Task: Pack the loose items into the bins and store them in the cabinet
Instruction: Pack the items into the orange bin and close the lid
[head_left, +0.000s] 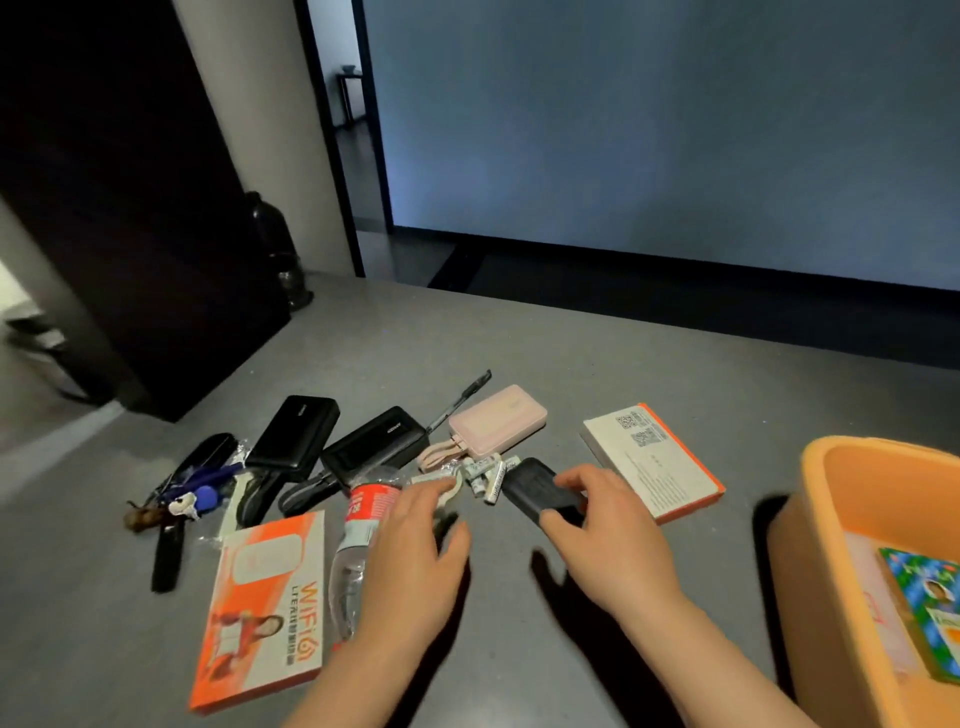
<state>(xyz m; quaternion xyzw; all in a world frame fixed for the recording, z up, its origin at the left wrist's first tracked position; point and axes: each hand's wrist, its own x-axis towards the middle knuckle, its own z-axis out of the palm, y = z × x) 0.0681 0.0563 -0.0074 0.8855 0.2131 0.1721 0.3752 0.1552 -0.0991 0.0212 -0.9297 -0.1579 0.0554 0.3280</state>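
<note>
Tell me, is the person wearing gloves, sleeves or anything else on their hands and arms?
No. Both the left hand and the right hand are bare, with no gloves, rings, watch or bands visible. The forearms are uncovered too, with no sleeve showing down to the bottom of the picture.

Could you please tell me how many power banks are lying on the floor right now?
3 plain ones: two black power banks side by side at left, and a pink power bank right of them. The dark block the right hand grips may be a fourth.

Bare table lies beyond the clutter; orange bin walls the right.
</note>
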